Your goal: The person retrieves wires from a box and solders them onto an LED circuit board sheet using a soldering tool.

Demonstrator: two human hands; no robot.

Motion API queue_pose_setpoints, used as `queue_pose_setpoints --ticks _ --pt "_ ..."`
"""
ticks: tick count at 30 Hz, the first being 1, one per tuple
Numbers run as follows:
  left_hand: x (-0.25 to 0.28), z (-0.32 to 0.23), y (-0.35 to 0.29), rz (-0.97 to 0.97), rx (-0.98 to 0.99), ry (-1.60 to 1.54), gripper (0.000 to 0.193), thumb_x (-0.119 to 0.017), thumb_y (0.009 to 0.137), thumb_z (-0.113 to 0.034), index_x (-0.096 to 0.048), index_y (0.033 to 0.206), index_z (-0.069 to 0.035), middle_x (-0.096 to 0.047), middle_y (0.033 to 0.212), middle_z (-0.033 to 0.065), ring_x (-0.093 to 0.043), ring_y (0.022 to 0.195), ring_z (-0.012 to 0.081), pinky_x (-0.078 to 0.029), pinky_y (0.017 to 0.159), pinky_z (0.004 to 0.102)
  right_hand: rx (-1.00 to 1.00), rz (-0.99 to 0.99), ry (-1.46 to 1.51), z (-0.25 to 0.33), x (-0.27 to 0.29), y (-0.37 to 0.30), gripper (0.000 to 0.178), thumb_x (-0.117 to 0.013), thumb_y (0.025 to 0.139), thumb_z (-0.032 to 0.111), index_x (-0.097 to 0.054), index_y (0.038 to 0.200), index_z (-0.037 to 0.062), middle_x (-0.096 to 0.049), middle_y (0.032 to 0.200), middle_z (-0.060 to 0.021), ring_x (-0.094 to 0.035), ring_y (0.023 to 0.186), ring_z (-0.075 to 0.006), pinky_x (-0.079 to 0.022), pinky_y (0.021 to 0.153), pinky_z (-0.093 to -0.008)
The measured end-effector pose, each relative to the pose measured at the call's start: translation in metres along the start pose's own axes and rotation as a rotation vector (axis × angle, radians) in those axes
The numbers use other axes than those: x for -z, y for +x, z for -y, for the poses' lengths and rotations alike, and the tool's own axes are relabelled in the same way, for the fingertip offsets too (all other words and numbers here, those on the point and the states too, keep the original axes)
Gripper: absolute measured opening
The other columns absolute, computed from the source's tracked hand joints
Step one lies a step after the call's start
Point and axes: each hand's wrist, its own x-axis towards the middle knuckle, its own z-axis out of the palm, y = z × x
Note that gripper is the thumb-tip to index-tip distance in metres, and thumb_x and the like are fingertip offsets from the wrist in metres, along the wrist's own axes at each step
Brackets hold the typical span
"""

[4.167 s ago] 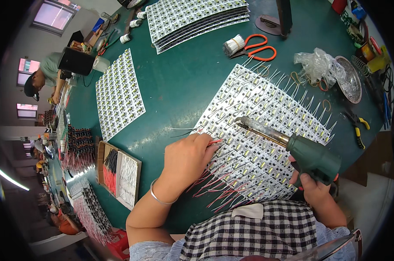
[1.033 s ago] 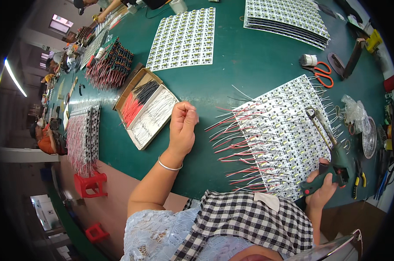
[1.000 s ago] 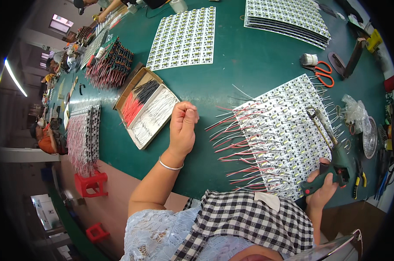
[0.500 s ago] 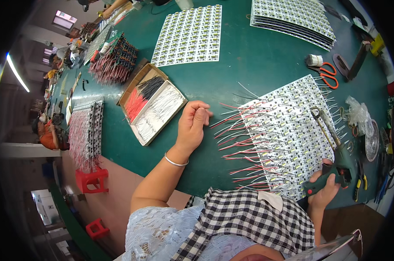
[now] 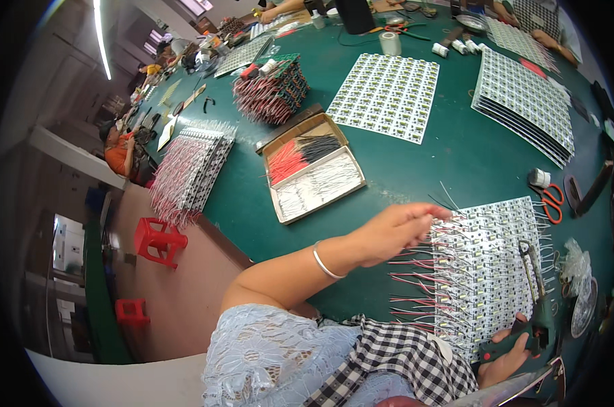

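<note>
A white circuit board sheet [image 5: 486,261] lies on the table before me, with red, black and white wires [image 5: 412,288] sticking out along its left edge. My left hand [image 5: 405,230] is at the sheet's far left corner, fingers pinched together over the wire ends. Whatever is between them is too small to make out. My right hand [image 5: 507,356] grips a green soldering gun [image 5: 541,325] by its handle, at the sheet's near right. Its metal tip [image 5: 525,247] is above the sheet. A cardboard box [image 5: 313,169] of red, black and white wires stands farther left.
Another board sheet [image 5: 388,95] lies beyond the box, and a stack of sheets [image 5: 524,102] sits at far right. Wired board stacks [image 5: 191,173] stand at left. Orange-handled scissors [image 5: 552,203] and a clear plastic bag [image 5: 576,264] lie right. Other people work across the table.
My left hand has moved right, from beside the wire box to the sheet's far left corner. The view has shifted. My right hand still holds the soldering gun over the sheet.
</note>
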Motion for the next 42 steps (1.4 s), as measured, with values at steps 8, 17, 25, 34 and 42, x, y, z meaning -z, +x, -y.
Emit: queue_pose_setpoints --ticks 8,17,25,34,42 --pt "-0.042 0.007 0.022 0.348 0.092 -0.036 0.025 -0.048 0.09 -0.017 -0.052 0.109 -0.002 -0.062 0.088 0.0063 -0.058 0.069 0.0096 -0.045 0.062 0.0216 0.016 0.066 0.056 0.022 -0.007 0.006 0.036 -0.043 0.093 0.031 -0.045 0.115 0.0016 -0.057 0.08 -0.0084 -0.046 0.055 -0.0095 -0.036 0.044 -0.02" --pt "-0.078 0.014 0.049 0.465 0.075 0.083 0.015 -0.061 0.081 -0.012 -0.065 0.087 0.002 -0.064 0.076 0.0051 -0.058 0.069 0.0099 -0.046 0.061 0.0225 -0.311 0.365 0.001 0.059 -0.035 0.01 0.043 -0.048 0.09 0.036 -0.043 0.118 0.0045 -0.058 0.091 -0.0104 -0.055 0.065 -0.0134 -0.045 0.047 -0.0227" --pt "-0.073 0.017 0.048 0.516 0.519 -0.121 0.024 -0.05 0.09 -0.012 -0.055 0.108 0.002 -0.062 0.095 0.0093 -0.06 0.082 0.0119 -0.05 0.065 0.0227 -0.076 0.272 0.079 0.047 -0.06 0.018 0.041 -0.041 0.078 0.003 -0.042 0.118 -0.0073 -0.057 0.103 -0.0186 -0.062 0.086 -0.0273 -0.052 0.075 -0.0374" --pt "-0.091 0.016 0.049 0.569 0.573 -0.151 0.023 -0.054 0.089 -0.016 -0.055 0.105 0.001 -0.062 0.094 0.0096 -0.062 0.083 0.014 -0.051 0.056 0.0211 -0.151 0.563 0.229 0.03 -0.044 0.01 0.044 -0.047 0.085 0.006 -0.036 0.127 -0.0022 -0.05 0.12 -0.0151 -0.05 0.11 -0.0225 -0.041 0.093 -0.0351" --pt "-0.09 0.025 0.046 0.48 0.612 -0.236 0.012 -0.05 0.09 -0.008 -0.056 0.096 0.0 -0.062 0.094 0.0109 -0.063 0.083 0.0177 -0.055 0.067 0.0252 -0.078 0.547 0.257 0.03 -0.046 0.016 0.046 -0.051 0.087 0.013 -0.036 0.127 -0.0019 -0.052 0.119 -0.0157 -0.051 0.11 -0.0234 -0.041 0.094 -0.036"
